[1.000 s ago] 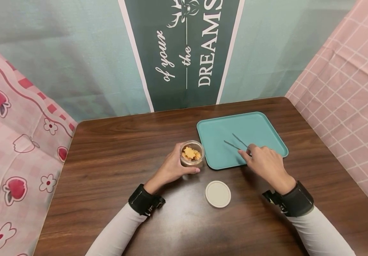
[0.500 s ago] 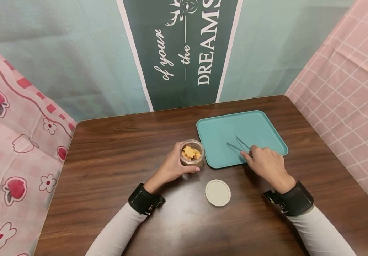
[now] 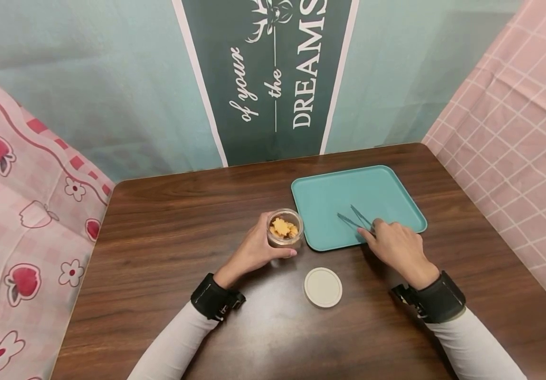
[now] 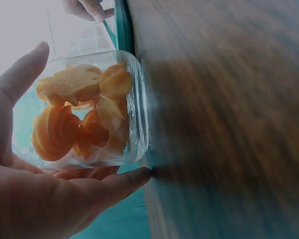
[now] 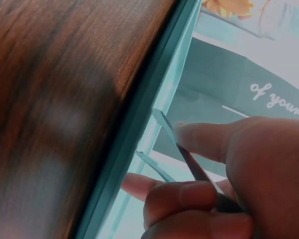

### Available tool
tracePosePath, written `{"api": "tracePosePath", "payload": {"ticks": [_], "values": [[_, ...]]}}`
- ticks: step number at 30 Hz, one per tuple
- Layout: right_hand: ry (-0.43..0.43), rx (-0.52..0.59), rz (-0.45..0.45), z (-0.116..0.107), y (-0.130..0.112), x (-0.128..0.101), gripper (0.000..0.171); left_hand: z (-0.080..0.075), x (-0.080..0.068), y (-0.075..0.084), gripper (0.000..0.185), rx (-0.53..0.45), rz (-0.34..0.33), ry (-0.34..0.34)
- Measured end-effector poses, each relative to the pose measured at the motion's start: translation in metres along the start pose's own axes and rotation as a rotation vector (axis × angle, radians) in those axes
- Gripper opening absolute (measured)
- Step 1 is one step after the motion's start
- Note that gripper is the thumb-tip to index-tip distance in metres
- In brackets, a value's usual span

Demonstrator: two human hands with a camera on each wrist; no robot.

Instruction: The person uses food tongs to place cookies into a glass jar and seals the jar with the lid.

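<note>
A clear jar (image 3: 286, 243) of yellow-orange cookies (image 3: 282, 227) stands on the table, its top uncovered. My left hand (image 3: 259, 244) grips it, thumb on the near side and fingers round the far side. In the left wrist view, the fluted cookies (image 4: 54, 130) show through the jar wall. Over the teal tray (image 3: 320, 203), my right hand (image 3: 398, 247) holds a pair of metal tongs (image 3: 357, 217). Their two arms are spread, with nothing between them. Serrated tips on the tongs (image 5: 192, 162) show in the right wrist view, thumb on one arm and fingers curled at the other.
A round cream lid (image 3: 323, 287) lies on the wooden table (image 3: 173, 227) between the two forearms. The tray's left edge is close to the jar. Printed cloths hang behind the table (image 3: 149, 105) and at both sides.
The tongs' tips have shifted slightly right and toward me over the tray, with the right hand moving a little. My left hand and the jar stay where they were.
</note>
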State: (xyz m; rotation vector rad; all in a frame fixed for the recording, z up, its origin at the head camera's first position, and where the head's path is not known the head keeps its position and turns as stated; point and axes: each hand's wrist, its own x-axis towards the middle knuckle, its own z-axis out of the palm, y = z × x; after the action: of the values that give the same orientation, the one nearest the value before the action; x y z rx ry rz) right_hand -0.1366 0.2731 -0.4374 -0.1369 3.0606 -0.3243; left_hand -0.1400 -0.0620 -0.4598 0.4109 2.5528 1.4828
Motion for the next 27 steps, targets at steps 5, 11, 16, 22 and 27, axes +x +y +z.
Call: {"api": "tracePosePath", "payload": {"ticks": [5, 11, 16, 22, 27], "values": [[0.002, -0.002, 0.006, -0.0003, 0.0001, -0.0013, 0.046, 0.0006, 0.0002, -0.0004, 0.098, 0.002, 0.008, 0.003], [0.013, -0.011, 0.006, 0.0002, 0.0003, -0.003, 0.045, 0.0006, 0.0005, -0.0001, 0.098, 0.005, 0.011, 0.005], [0.003, -0.01, 0.008, 0.0031, 0.0014, -0.0038, 0.044, 0.0001, 0.0006, -0.0004, 0.098, 0.005, 0.007, 0.001], [0.001, -0.002, 0.0, 0.0066, 0.0031, -0.0057, 0.047, -0.0005, 0.0008, -0.0013, 0.098, -0.001, 0.003, -0.002], [0.015, -0.006, -0.008, 0.0062, 0.0018, -0.009, 0.049, -0.0009, 0.0015, -0.0018, 0.098, 0.0, -0.004, -0.007]]}}
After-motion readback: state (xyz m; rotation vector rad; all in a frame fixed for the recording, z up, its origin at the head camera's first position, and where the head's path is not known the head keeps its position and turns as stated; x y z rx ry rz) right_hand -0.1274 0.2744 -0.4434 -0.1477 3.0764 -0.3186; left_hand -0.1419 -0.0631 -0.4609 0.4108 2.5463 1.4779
